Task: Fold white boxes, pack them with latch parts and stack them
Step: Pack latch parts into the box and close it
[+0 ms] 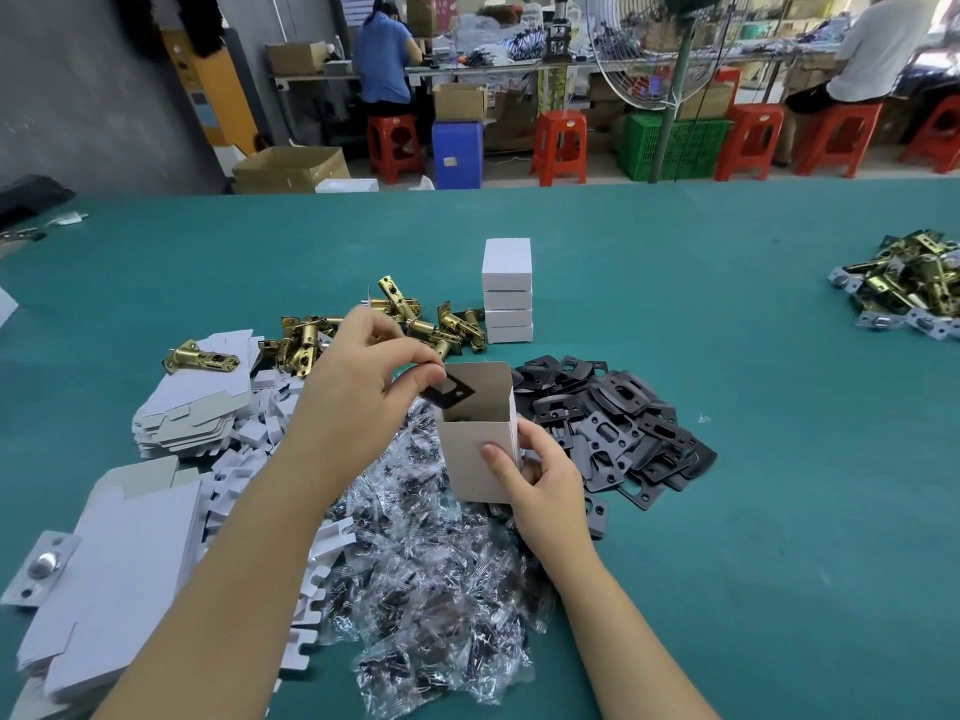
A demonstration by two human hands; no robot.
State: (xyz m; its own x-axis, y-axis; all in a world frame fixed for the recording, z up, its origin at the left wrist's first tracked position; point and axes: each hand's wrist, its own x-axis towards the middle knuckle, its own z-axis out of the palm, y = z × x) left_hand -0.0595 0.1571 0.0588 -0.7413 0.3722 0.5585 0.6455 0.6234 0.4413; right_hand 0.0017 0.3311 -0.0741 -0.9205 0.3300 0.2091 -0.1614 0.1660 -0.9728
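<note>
White cardboard blanks (109, 579) lie flat in a heap at your near left on the green table (779, 511), and clear plastic bags of small dark hardware (436, 589) are piled between your forearms. Above that pile your right hand (545, 485) holds an open white box (480, 449) upright, long axis vertical, mouth pointing up and tilted slightly away from you; your thumb presses the near wall and your other fingers curl round the right side. Your left hand (363, 381) hovers at the box's mouth, thumb and forefinger pinching a black plate (452, 392) whose lower end dips into the opening, set at a slant. Just right of the box, more black plates (613, 428) lie scattered in a loose pile. Beyond your left hand, brass latch bolts (415, 324) lie jumbled, pointing every way, one resting on the blanks. Behind them stands a stack of four closed white boxes (508, 293), each lying flat. Far right, another heap of brass latches (909, 288) sits well apart. Past the table edge are red stools (561, 145) and two seated workers.
</note>
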